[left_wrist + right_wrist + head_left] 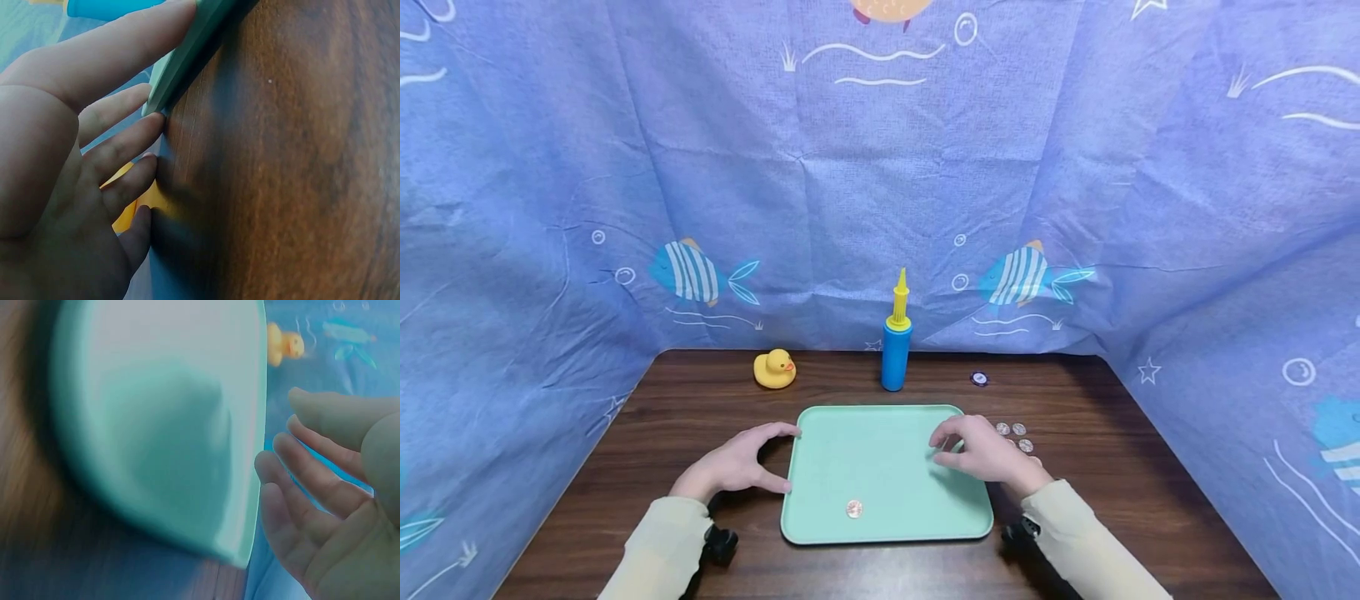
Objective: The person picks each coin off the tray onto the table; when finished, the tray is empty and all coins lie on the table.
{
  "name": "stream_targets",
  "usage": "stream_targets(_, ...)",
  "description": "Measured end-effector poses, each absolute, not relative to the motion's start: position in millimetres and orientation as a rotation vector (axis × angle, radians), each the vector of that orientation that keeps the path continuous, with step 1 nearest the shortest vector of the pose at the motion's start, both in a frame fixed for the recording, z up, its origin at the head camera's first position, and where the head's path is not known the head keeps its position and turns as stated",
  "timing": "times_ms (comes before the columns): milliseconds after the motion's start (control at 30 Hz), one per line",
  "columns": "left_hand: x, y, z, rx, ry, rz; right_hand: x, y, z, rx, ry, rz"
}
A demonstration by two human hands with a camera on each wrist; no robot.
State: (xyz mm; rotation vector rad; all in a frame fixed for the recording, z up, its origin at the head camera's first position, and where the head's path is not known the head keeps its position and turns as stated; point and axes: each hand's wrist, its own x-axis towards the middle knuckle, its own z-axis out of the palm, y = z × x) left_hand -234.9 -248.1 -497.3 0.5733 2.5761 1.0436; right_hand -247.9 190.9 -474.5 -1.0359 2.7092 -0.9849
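Note:
A pale green tray (880,467) lies flat on the dark wooden table. One round, coppery coin (854,509) sits on it, near the front left. At the tray's left rim is my left hand (733,462), thumb and fingertips spread and touching the edge; the left wrist view has the thumb on the rim (199,25). My right hand (981,450) hovers over the tray's right side, its fingers loosely bent. Between its thumb and fingers nothing shows in the right wrist view. Several silvery coins (1018,429) lie on the table just beyond that hand, partly hidden by it.
Behind the tray stands a blue hand pump (895,358) with a yellow nozzle. A yellow rubber duck (774,369) is at the back left, and a dark poker chip (979,378) at the back right. Blue fish-print cloth (880,208) hangs around the table's back and sides.

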Motion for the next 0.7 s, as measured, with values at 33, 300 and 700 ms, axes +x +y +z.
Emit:
stream_targets(33,-234.6,-248.2,-497.4,0.567,2.576,1.043,-247.8,184.8,-473.8,-1.065,2.692,-0.987)
stream_targets(300,-234.3,-248.7,-498.1,0.567,2.574,1.051,-244.9,137.9,-473.9,-1.2,2.552,-0.943)
stream_targets(700,-234.2,-249.2,-498.4,0.591,2.581,1.053,-230.8,80.5,-474.2,-1.401,2.431,-0.711)
